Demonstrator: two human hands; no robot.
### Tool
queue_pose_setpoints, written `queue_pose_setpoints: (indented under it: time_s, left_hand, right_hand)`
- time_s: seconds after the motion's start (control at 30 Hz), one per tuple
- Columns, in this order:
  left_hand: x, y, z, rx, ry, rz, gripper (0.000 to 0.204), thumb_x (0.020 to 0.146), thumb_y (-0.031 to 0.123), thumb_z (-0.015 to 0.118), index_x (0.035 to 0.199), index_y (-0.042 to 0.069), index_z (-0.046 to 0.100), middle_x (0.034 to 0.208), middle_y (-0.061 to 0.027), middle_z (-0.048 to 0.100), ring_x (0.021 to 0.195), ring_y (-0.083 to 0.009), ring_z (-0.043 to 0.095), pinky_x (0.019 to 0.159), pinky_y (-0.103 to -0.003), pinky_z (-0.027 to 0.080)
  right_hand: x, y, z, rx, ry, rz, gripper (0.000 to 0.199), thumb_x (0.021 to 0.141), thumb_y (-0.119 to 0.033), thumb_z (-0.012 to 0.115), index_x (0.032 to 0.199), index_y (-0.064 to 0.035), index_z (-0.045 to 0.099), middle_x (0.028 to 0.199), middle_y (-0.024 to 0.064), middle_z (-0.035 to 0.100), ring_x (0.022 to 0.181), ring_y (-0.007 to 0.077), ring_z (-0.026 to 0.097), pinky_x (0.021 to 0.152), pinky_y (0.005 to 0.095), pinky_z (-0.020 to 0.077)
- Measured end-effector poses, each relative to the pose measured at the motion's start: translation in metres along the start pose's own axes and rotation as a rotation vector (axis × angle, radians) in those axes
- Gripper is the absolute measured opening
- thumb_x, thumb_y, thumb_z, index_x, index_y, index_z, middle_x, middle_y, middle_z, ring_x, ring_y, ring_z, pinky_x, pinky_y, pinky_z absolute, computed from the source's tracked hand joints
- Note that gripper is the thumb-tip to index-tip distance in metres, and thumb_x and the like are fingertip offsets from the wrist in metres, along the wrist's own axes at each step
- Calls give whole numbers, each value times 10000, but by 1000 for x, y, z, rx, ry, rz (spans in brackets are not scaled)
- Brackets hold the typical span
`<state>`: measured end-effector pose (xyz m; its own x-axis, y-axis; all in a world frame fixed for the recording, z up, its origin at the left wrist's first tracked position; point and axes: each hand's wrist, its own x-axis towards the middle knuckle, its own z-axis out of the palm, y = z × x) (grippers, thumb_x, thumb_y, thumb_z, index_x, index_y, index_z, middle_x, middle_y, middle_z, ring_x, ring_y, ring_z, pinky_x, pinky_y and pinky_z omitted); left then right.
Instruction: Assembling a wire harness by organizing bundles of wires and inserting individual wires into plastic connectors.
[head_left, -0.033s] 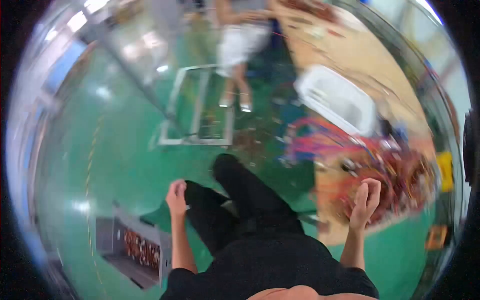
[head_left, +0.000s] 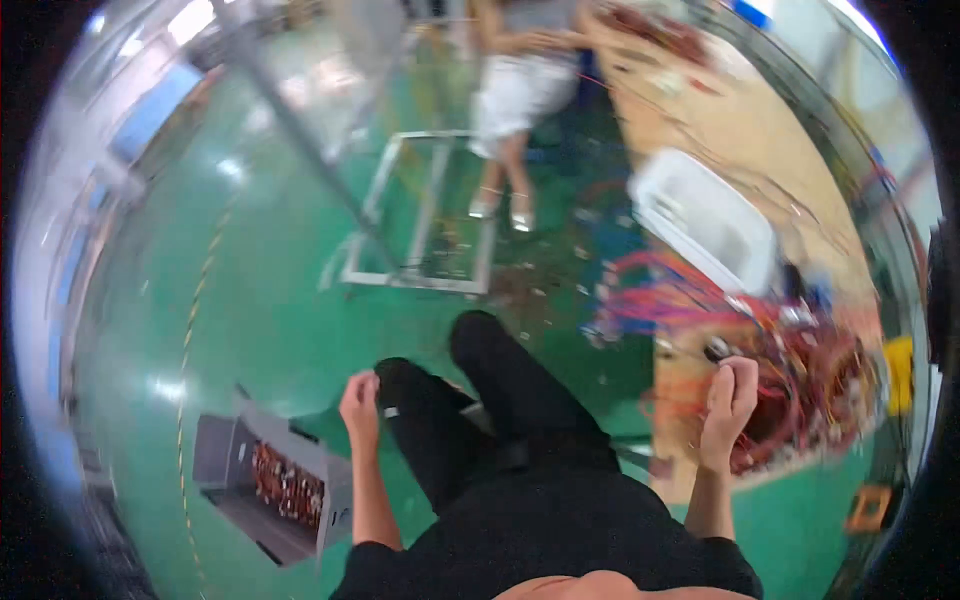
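Reaching out over the edge of the bench [head_left: 700, 385], the right hand [head_left: 728, 400] sits at the near side of the wires [head_left: 810, 390], a red and orange tangle spread across the benchtop below a white bin [head_left: 705, 225]. Its fingers are curled in tight. A small dark piece [head_left: 716, 350] shows at their tips, possibly pinched, though the blur leaves that unsure. The left hand [head_left: 360, 400] hangs by the dark trouser leg [head_left: 430, 440], fingers also clenched, above a grey box [head_left: 270, 485] on the green floor [head_left: 250, 300]. Against the earlier head picture nothing has visibly shifted: both hands and the wires lie as they did, so the work at the tangle looks no further along. Another person [head_left: 515, 90] stands beyond a metal frame [head_left: 420, 210].
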<state>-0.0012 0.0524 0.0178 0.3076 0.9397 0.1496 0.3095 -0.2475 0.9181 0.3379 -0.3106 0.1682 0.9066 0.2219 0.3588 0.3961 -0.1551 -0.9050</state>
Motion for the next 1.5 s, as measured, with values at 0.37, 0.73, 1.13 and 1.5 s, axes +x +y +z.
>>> queue_pose_setpoints:
  time_s: [0.37,0.73,1.13,1.5]
  left_hand:
    - [-114,-46,-70,-182,462,-370,102,896,44,534,946,6,615,806,-42,614,739,-102,564,673,-237,458]
    - [-34,25,-45,270,30,29,112,863,55,580,949,7,634,855,-126,651,701,-218,625,652,-303,487]
    - [-51,41,52,333,-291,-81,160,858,123,598,1001,61,634,960,-149,644,888,-324,623,755,-362,497]
    - [-41,62,40,477,-315,-86,203,881,191,538,1018,61,614,984,-132,631,922,-324,601,771,-398,488]
  right_hand:
    - [80,-38,398,151,-886,-170,144,875,-148,587,902,-12,628,676,35,620,574,85,554,533,253,455]
    - [274,-176,498,309,-269,-711,300,859,-224,614,1082,-24,606,995,137,662,915,237,634,820,328,476]
    - [295,-160,548,501,-764,-507,349,821,-309,637,1025,-26,631,911,81,678,826,160,629,760,296,480]
    - [328,-278,498,433,-733,-402,424,804,-248,683,1087,34,541,890,145,624,705,198,616,535,296,541]
